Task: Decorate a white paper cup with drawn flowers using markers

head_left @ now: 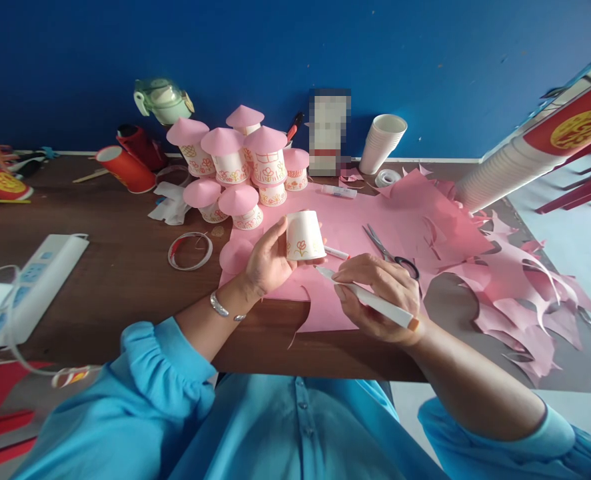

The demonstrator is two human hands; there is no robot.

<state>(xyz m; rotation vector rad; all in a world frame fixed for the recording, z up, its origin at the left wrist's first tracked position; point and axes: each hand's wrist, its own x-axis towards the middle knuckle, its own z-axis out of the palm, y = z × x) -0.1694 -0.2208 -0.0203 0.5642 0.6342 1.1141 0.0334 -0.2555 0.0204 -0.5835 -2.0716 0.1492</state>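
Upside down in my left hand [270, 261] is a white paper cup [303, 230] with a red flower and yellow-green marks drawn near its rim. My fingers wrap around its side and behind it. My right hand [380, 290] grips a white marker pen [375, 303] with an orange end, its tip just below and right of the cup, apart from it. Beyond the right hand lie scissors [382, 243] with dark handles. A second marker [336, 253] with a red end rests on pink paper [335, 313] behind the hands.
Decorated cups with pink cone roofs [222, 143] stand grouped at the back. Paper scraps [520, 300] heap on the right beside a long cup stack [510, 160]. A tape roll [190, 251], red cup [125, 169] and power strip [40, 280] lie left.
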